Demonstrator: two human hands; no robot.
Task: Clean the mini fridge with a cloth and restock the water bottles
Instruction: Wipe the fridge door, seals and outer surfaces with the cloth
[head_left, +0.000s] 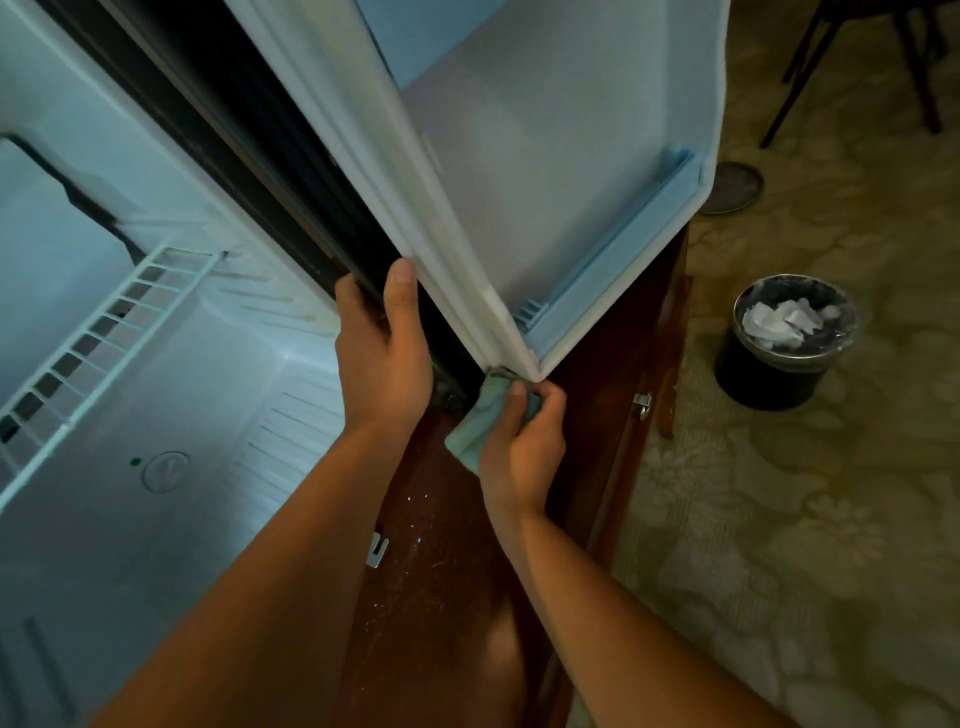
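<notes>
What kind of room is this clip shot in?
Probably a hotel room: a mini fridge built into a wooden cabinet, patterned carpet, and a small lined bin.

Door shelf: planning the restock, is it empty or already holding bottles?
Empty: the door shelf shows only its bare rail, no bottles.

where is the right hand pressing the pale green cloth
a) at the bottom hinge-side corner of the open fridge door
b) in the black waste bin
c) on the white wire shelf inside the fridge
a: the right hand holds the pale green cloth against the bottom corner of the white fridge door.
</notes>
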